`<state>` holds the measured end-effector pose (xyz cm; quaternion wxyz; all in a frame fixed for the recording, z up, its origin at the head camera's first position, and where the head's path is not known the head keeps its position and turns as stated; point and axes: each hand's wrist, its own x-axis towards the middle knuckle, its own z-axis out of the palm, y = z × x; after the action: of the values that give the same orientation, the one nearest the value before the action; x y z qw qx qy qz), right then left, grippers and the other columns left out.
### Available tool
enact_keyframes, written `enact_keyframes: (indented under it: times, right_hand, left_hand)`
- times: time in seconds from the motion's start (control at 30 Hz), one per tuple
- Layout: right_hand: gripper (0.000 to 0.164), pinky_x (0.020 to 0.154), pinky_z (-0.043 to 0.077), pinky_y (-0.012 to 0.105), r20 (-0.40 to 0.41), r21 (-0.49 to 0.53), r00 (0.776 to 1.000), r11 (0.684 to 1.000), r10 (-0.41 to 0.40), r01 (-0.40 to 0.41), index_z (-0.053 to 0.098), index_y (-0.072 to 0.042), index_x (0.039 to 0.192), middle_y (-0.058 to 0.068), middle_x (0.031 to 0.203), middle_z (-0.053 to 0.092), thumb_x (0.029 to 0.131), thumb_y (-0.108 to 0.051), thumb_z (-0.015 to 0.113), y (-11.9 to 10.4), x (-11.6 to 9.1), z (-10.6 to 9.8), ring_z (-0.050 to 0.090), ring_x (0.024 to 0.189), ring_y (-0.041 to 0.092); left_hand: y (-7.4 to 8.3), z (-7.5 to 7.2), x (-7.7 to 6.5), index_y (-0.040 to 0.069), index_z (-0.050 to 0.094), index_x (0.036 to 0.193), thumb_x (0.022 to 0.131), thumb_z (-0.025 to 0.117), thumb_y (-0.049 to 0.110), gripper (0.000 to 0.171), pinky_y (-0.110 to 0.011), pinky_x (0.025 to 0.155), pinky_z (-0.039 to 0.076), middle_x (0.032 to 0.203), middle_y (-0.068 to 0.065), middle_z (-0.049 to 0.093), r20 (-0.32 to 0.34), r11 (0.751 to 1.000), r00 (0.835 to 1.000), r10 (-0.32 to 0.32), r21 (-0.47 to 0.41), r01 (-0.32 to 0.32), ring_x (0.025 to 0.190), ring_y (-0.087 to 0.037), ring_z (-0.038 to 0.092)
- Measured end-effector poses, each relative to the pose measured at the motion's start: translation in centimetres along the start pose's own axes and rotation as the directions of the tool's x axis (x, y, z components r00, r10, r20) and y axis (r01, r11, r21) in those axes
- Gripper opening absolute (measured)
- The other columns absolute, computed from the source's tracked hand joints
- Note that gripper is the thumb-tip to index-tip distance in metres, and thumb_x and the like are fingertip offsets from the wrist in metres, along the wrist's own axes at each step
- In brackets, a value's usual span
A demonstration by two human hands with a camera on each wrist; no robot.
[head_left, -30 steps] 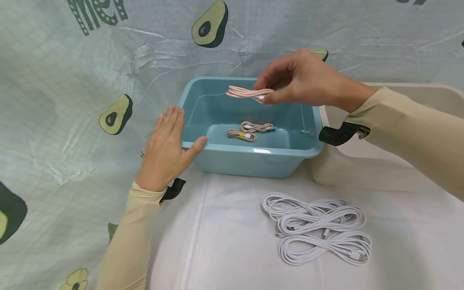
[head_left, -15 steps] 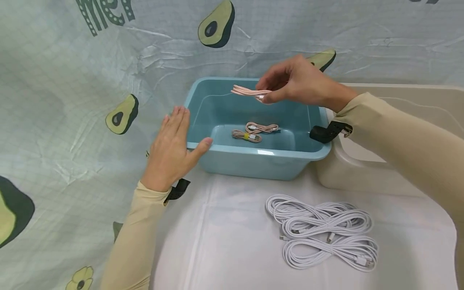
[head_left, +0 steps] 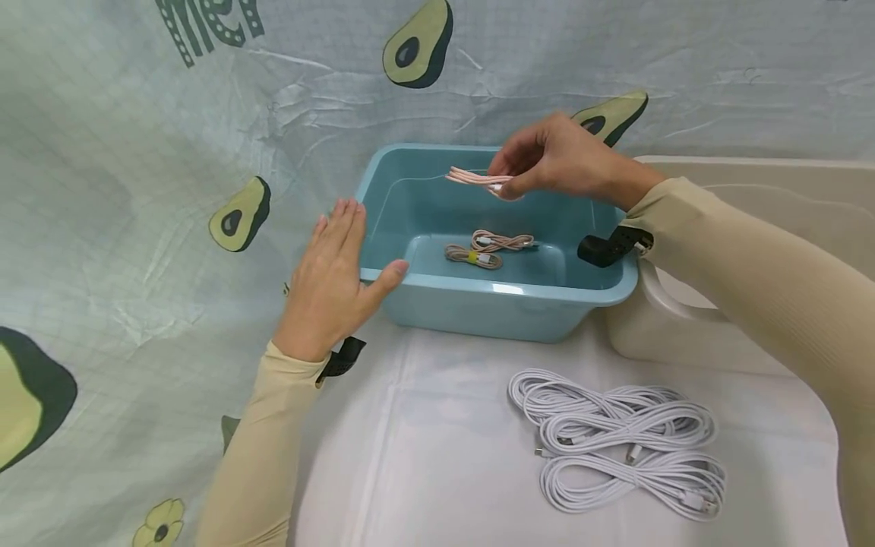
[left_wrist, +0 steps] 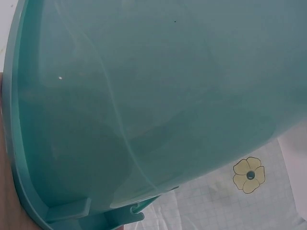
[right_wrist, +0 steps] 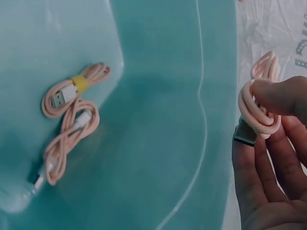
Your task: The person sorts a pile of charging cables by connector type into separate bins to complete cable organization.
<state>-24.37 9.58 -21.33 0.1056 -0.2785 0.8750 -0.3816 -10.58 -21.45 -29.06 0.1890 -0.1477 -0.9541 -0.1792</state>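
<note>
My right hand [head_left: 557, 163] pinches a coiled pink USB cable [head_left: 475, 179] between thumb and fingers, above the far part of a blue plastic tub [head_left: 506, 308]. In the right wrist view the held cable [right_wrist: 261, 103] shows its loops and a metal plug end. Two more pink coiled cables lie on the tub's floor: one with a yellow band [right_wrist: 79, 85], the other [right_wrist: 72, 136] touching it. With fingers straight, my left hand [head_left: 331, 277] rests against the tub's left rim. The left wrist view shows mostly the tub's outer wall [left_wrist: 153, 96].
A beige bin [head_left: 718, 346] stands to the right of the tub, partly behind my right forearm. Several white coiled cables [head_left: 622, 433] lie in a pile on the white-covered table [head_left: 444, 456] in front. A cloth with avocado prints [head_left: 321, 99] hangs behind.
My right hand, still holding the pink cable, has come slightly lower over the tub. The head view has shifted a little, so the scene sits farther right. My left hand stays at the rim.
</note>
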Motion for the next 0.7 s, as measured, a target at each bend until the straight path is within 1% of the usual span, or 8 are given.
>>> enact_keyframes:
  times: [0.2, 0.37, 0.47, 0.6, 0.7]
  right_hand:
    - [0.027, 0.077, 0.057, 0.017, 0.025, -0.011, 1.0, 1.0, 0.014, -0.014, 0.079, -0.01, 0.113, -0.001, 0.096, 0.079, 0.087, -0.016, 0.084, 1.1, 0.5, 0.6, 0.071, 0.088, 0.011]
    - [0.026, 0.078, 0.056, 0.018, 0.058, -0.031, 0.997, 0.999, 0.047, -0.045, 0.079, -0.01, 0.112, 0.001, 0.097, 0.079, 0.087, -0.015, 0.084, 1.3, 0.6, 0.8, 0.07, 0.089, 0.013]
    - [0.026, 0.079, 0.056, 0.019, 0.067, -0.045, 0.995, 0.997, 0.072, -0.069, 0.079, -0.012, 0.112, 0.001, 0.099, 0.078, 0.087, -0.017, 0.084, 1.4, 0.5, 0.8, 0.069, 0.091, 0.014]
    - [0.027, 0.08, 0.055, 0.019, 0.066, -0.047, 0.995, 0.996, 0.08, -0.077, 0.079, -0.013, 0.113, 0.002, 0.101, 0.078, 0.087, -0.018, 0.084, 1.4, 0.6, 0.8, 0.068, 0.092, 0.015]
    - [0.028, 0.081, 0.057, 0.018, 0.068, -0.039, 0.995, 0.997, 0.074, -0.072, 0.078, -0.012, 0.114, 0.003, 0.103, 0.078, 0.088, -0.017, 0.083, 1.4, 0.7, 0.9, 0.07, 0.092, 0.013]
  left_hand:
    - [0.1, 0.4, 0.1, -0.007, 0.034, 0.158, 0.093, 0.021, 0.088, 0.116, -0.05, 0.135, 0.017, 0.165, -0.026, 0.036, -0.014, 1.0, 1.0, 0.003, -0.004, -0.003, 0.16, -0.037, 0.027]
    - [0.2, 0.2, 0.1, -0.005, 0.033, 0.159, 0.093, 0.022, 0.087, 0.114, -0.048, 0.136, 0.015, 0.166, -0.025, 0.035, 0.0, 1.0, 1.0, -0.003, -0.003, 0.003, 0.161, -0.036, 0.026]
    - [0.2, 0.3, 0.1, -0.006, 0.033, 0.158, 0.093, 0.022, 0.088, 0.115, -0.048, 0.136, 0.015, 0.166, -0.025, 0.035, 0.0, 1.0, 1.0, -0.004, -0.001, 0.004, 0.161, -0.035, 0.026]
    - [0.2, 0.3, 0.1, -0.005, 0.033, 0.158, 0.093, 0.023, 0.088, 0.115, -0.047, 0.136, 0.015, 0.166, -0.025, 0.035, -0.006, 1.0, 1.0, -0.005, -0.003, 0.005, 0.161, -0.034, 0.025]
    - [0.1, 0.3, 0.1, -0.005, 0.033, 0.159, 0.093, 0.023, 0.088, 0.114, -0.048, 0.136, 0.015, 0.166, -0.024, 0.035, -0.005, 1.0, 1.0, -0.007, -0.001, 0.007, 0.162, -0.033, 0.025]
